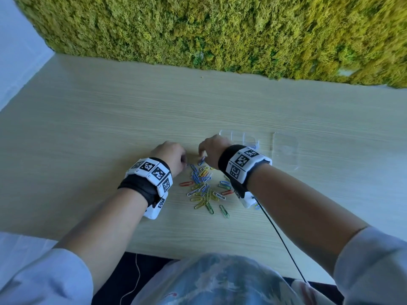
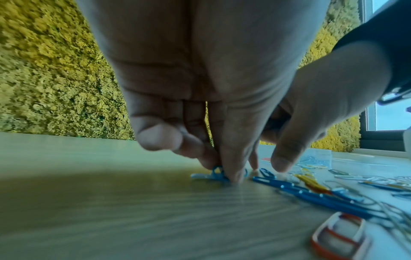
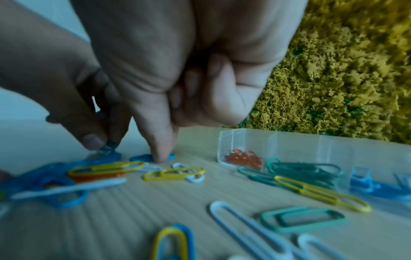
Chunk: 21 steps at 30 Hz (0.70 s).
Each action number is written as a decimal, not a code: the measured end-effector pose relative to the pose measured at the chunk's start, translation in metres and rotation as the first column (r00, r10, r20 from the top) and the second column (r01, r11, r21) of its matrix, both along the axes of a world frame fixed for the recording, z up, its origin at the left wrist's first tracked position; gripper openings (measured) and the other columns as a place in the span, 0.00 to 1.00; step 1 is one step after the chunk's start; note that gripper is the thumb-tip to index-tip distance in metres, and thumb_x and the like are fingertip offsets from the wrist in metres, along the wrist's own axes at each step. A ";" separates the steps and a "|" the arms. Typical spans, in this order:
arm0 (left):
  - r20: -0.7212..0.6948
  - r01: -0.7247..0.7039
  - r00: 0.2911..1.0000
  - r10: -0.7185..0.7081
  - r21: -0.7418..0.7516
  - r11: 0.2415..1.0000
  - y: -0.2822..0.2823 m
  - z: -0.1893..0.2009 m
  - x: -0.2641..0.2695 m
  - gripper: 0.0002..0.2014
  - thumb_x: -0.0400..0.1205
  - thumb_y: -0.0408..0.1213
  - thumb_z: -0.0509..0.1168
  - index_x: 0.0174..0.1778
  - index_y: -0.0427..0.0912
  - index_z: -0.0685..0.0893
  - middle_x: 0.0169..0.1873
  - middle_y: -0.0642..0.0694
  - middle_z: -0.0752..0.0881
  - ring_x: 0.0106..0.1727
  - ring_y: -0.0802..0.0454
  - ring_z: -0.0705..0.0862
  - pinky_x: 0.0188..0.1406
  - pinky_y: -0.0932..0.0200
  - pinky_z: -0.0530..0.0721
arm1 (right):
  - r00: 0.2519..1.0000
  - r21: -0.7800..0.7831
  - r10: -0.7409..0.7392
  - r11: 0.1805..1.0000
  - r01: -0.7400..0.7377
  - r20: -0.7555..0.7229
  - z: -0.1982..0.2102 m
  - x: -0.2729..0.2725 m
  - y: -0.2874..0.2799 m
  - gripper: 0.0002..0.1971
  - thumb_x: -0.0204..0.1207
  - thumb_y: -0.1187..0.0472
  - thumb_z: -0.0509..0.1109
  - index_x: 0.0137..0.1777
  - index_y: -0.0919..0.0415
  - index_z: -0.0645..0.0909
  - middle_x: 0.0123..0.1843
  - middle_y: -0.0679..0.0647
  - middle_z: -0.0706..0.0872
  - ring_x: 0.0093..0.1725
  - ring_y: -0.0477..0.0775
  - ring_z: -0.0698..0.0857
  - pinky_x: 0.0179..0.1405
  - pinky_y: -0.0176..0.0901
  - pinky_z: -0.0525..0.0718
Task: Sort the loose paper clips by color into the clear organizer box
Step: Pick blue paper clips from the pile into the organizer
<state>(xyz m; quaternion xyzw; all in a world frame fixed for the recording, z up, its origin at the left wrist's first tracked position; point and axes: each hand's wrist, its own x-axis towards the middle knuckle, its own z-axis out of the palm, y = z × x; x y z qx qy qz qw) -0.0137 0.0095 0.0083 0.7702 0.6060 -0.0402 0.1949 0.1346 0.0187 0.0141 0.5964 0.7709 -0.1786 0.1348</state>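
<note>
Loose paper clips (image 1: 204, 188) in blue, yellow, green, red and white lie in a pile on the wooden table (image 1: 110, 119). My left hand (image 1: 184, 161) is at the pile's far left edge and pinches a blue clip (image 2: 217, 173) against the table. My right hand (image 1: 201, 155) is just right of it, fingers curled, its fingertips (image 3: 161, 154) down on another blue clip (image 3: 142, 157). The clear organizer box (image 1: 242, 139) stands behind my right hand; its left compartment holds red clips (image 3: 243, 158).
The box's clear lid (image 1: 285, 150) lies flat to the right of the box. A moss wall (image 1: 220, 29) closes off the table's far edge. A thin black cable (image 1: 282, 238) runs from my right wrist over the near edge.
</note>
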 end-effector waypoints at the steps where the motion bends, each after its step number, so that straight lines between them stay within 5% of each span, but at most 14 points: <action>1: 0.002 0.001 1.000 -0.001 0.010 1.000 -0.001 0.001 -0.001 0.05 0.77 0.39 0.68 0.44 0.48 0.90 0.48 0.46 0.89 0.50 0.44 0.86 0.49 0.53 0.86 | 0.999 -0.005 0.009 1.000 -0.008 0.036 -0.002 -0.003 0.001 0.14 0.78 0.63 0.66 0.61 0.51 0.81 0.60 0.54 0.84 0.57 0.57 0.85 0.52 0.48 0.87; 3: 0.025 -0.002 1.000 0.001 0.030 1.000 -0.002 0.002 -0.002 0.06 0.78 0.40 0.68 0.45 0.48 0.90 0.48 0.47 0.89 0.51 0.45 0.86 0.47 0.55 0.84 | 0.994 -0.016 0.046 0.999 -0.044 0.095 -0.002 -0.008 0.002 0.12 0.77 0.65 0.66 0.59 0.55 0.83 0.57 0.56 0.84 0.53 0.58 0.86 0.49 0.48 0.88; 5: 0.089 -0.016 0.996 0.012 0.037 0.999 -0.002 0.003 -0.003 0.06 0.78 0.39 0.68 0.46 0.47 0.90 0.47 0.48 0.89 0.50 0.46 0.85 0.47 0.57 0.83 | 0.981 -0.032 0.098 0.995 -0.094 0.167 -0.001 -0.011 0.003 0.05 0.76 0.68 0.64 0.45 0.61 0.82 0.50 0.58 0.85 0.47 0.59 0.85 0.45 0.48 0.88; 7: 0.208 -0.059 0.977 0.057 0.005 0.998 -0.001 0.004 -0.003 0.05 0.77 0.38 0.69 0.45 0.46 0.90 0.45 0.47 0.89 0.47 0.49 0.85 0.46 0.59 0.81 | 0.968 -0.052 0.135 0.991 -0.127 0.213 0.001 -0.013 0.005 0.12 0.77 0.69 0.62 0.32 0.63 0.72 0.37 0.58 0.81 0.41 0.58 0.81 0.38 0.45 0.84; 9: 0.342 -0.119 0.930 0.136 -0.068 0.991 0.001 0.002 -0.004 0.05 0.77 0.36 0.69 0.46 0.46 0.89 0.42 0.47 0.89 0.43 0.51 0.84 0.41 0.62 0.77 | 0.962 -0.062 0.157 0.987 -0.146 0.224 0.002 -0.013 0.006 0.14 0.80 0.64 0.63 0.32 0.64 0.72 0.30 0.55 0.74 0.39 0.57 0.80 0.36 0.43 0.79; 13: 0.591 -0.181 0.714 0.375 -0.362 0.914 0.001 0.000 -0.003 0.10 0.81 0.25 0.60 0.51 0.40 0.83 0.31 0.40 0.84 0.29 0.44 0.83 0.31 0.56 0.84 | 0.975 -0.071 0.135 0.990 -0.124 0.178 0.006 -0.008 0.004 0.20 0.80 0.48 0.63 0.34 0.63 0.75 0.32 0.53 0.77 0.41 0.57 0.83 0.36 0.43 0.78; 16: 0.653 -0.179 0.492 0.576 -0.571 0.801 -0.004 0.005 0.001 0.14 0.81 0.19 0.53 0.39 0.37 0.80 0.29 0.40 0.77 0.22 0.50 0.79 0.19 0.62 0.82 | 0.978 -0.121 -0.096 0.990 0.074 -0.186 0.012 0.005 -0.001 0.10 0.77 0.53 0.64 0.42 0.59 0.79 0.37 0.53 0.78 0.42 0.57 0.81 0.39 0.42 0.75; 17: 0.645 -0.188 0.466 0.605 -0.596 0.781 -0.006 0.005 0.002 0.14 0.80 0.19 0.52 0.35 0.37 0.78 0.28 0.40 0.75 0.20 0.51 0.77 0.16 0.65 0.78 | 0.870 -0.240 -0.265 0.955 0.176 -0.416 0.013 0.011 -0.005 0.07 0.76 0.56 0.64 0.40 0.59 0.78 0.35 0.54 0.76 0.38 0.58 0.78 0.36 0.43 0.73; 18: 0.626 -0.210 0.484 0.612 -0.596 0.775 -0.005 0.004 0.003 0.14 0.80 0.21 0.52 0.33 0.38 0.76 0.28 0.41 0.74 0.20 0.52 0.75 0.15 0.66 0.74 | 0.653 -0.404 -0.445 0.886 0.225 -0.613 0.015 0.017 -0.009 0.06 0.74 0.60 0.64 0.36 0.59 0.75 0.32 0.55 0.75 0.33 0.57 0.74 0.31 0.42 0.71; 20: 0.536 -0.253 0.676 0.505 -0.476 0.842 -0.005 0.002 0.006 0.11 0.79 0.27 0.56 0.33 0.42 0.77 0.28 0.46 0.75 0.24 0.51 0.73 0.20 0.65 0.70 | 0.160 -0.666 -0.679 0.734 0.135 -0.716 0.015 0.032 -0.017 0.05 0.61 0.66 0.63 0.31 0.58 0.69 0.26 0.56 0.72 0.25 0.53 0.70 0.22 0.36 0.66; 21: 0.456 -0.226 0.802 0.386 -0.367 0.902 -0.004 0.002 0.007 0.08 0.78 0.30 0.60 0.35 0.44 0.79 0.28 0.49 0.76 0.28 0.51 0.74 0.24 0.64 0.71 | -0.001 -0.725 -0.726 0.688 0.034 -0.688 0.015 0.039 -0.020 0.06 0.54 0.66 0.63 0.30 0.57 0.69 0.25 0.54 0.72 0.24 0.52 0.69 0.20 0.33 0.65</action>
